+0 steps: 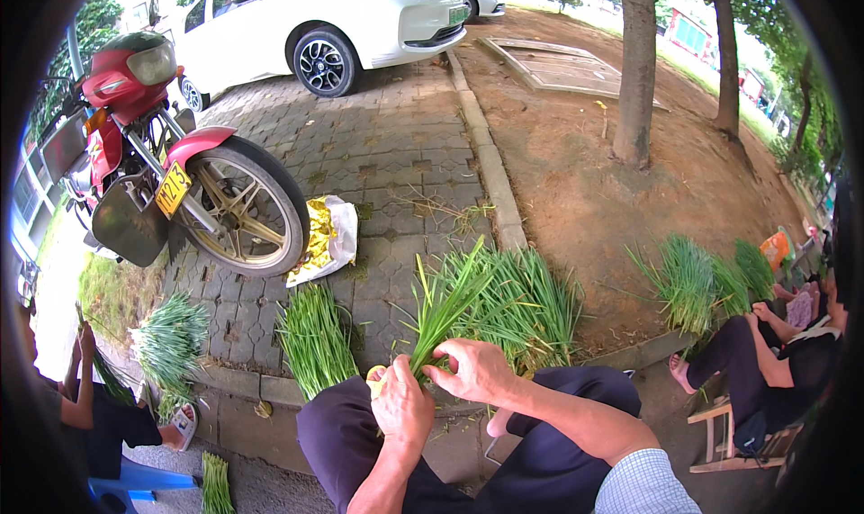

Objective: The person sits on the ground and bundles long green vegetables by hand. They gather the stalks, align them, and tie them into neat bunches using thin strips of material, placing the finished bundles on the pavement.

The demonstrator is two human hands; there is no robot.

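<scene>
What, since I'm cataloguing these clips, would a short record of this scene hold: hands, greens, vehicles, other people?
Left hand: grips a bunch of green stalks
Right hand: fingers curled at the bunch's lower part; grip unclear
Greens ahead: loose pile, right of a neater bundle
Vehicles: red motorcycle, white car
Other people: person at far left, person at far right

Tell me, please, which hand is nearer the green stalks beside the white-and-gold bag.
Left: the left hand is right of the stalks, on their near side; the right hand is farther right.
</scene>
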